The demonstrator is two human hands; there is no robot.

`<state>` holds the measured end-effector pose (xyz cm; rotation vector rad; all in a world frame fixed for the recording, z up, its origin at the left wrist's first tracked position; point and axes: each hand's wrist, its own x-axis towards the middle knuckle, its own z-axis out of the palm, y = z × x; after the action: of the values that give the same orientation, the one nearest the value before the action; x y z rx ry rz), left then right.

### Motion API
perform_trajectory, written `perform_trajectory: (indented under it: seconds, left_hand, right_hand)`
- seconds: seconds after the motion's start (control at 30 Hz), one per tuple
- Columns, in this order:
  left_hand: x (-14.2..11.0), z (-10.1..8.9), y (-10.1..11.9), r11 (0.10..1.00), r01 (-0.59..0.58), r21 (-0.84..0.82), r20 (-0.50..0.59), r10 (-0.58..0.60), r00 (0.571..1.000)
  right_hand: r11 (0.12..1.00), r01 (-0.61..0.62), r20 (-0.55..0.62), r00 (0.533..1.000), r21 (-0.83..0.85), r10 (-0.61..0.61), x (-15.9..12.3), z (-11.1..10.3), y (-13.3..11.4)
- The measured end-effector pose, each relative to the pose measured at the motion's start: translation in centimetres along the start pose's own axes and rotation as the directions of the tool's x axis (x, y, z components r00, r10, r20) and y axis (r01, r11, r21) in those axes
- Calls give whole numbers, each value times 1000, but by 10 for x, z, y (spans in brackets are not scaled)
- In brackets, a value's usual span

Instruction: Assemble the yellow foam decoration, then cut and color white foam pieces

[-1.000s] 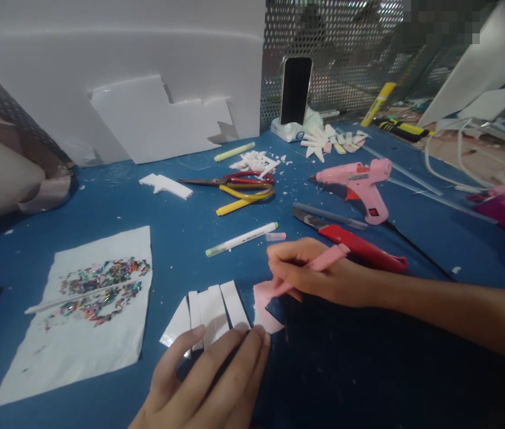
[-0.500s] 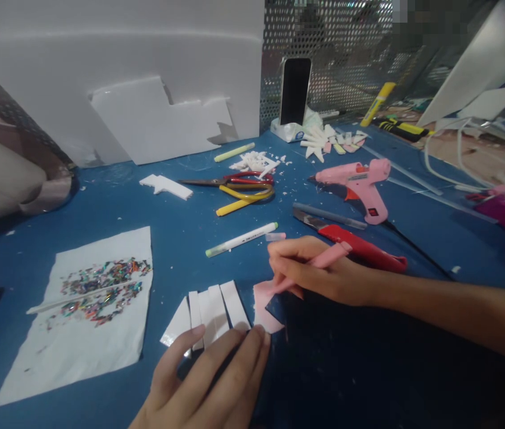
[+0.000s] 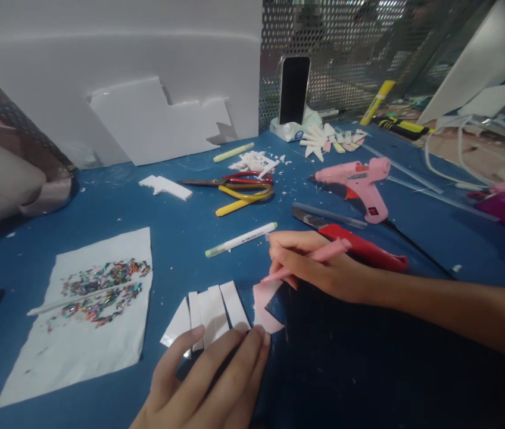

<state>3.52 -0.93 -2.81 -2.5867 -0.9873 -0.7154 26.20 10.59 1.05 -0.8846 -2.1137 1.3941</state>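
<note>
My right hand (image 3: 312,268) is closed round a pink marker (image 3: 330,250), held like a pen. Its tip is at the upper edge of a small notched piece coloured pink (image 3: 262,307); whether it touches cannot be told. With fingers stretched out, my left hand (image 3: 217,375) lies on the table, its fingertips on the lower end of the pink piece and by several white strips (image 3: 214,313) in a row. Above them lies a white marker with green ends (image 3: 241,239). Just behind my right hand is a red-handled utility knife (image 3: 364,245).
A pink glue gun (image 3: 359,179) lies right of scissors (image 3: 230,182) and white scraps (image 3: 255,162). A phone (image 3: 295,89) stands at the back. On the left, a white sheet (image 3: 87,351) carries colourful bits and a thin stick. White boards (image 3: 122,125) lean behind.
The pink marker's tip has moved up and left, from the inside of the pink piece to its upper edge. My right hand shifted slightly with it; my left hand stayed put.
</note>
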Motion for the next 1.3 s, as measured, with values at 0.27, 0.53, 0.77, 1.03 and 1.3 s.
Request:
perform_trajectory:
  seconds: [0.27, 0.53, 0.77, 1.03, 1.3]
  left_hand:
    - [-2, 1, 0, 1000, -7, -2, 0, 7, 1000]
    - [-2, 2, 0, 1000, 11, -14, 0, -11, 1000]
    - [-3, 3, -2, 1000, -9, -18, -13, 9, 1000]
    - [-2, -2, 1, 998, 24, -52, 43, -22, 999]
    - [1, -3, 2, 997, 46, -66, 72, -42, 997]
  right_hand:
    - [999, 6, 5, 1000, 32, -7, 1, 0, 1]
    - [999, 26, 12, 1000, 25, -26, 2, 1, 3]
    - [999, 37, -2, 999, 23, -37, 1, 0, 3]
    - [998, 69, -29, 997, 5, -69, 1, 1, 5]
    - [999, 42, -56, 998, 15, -41, 1, 0, 5]
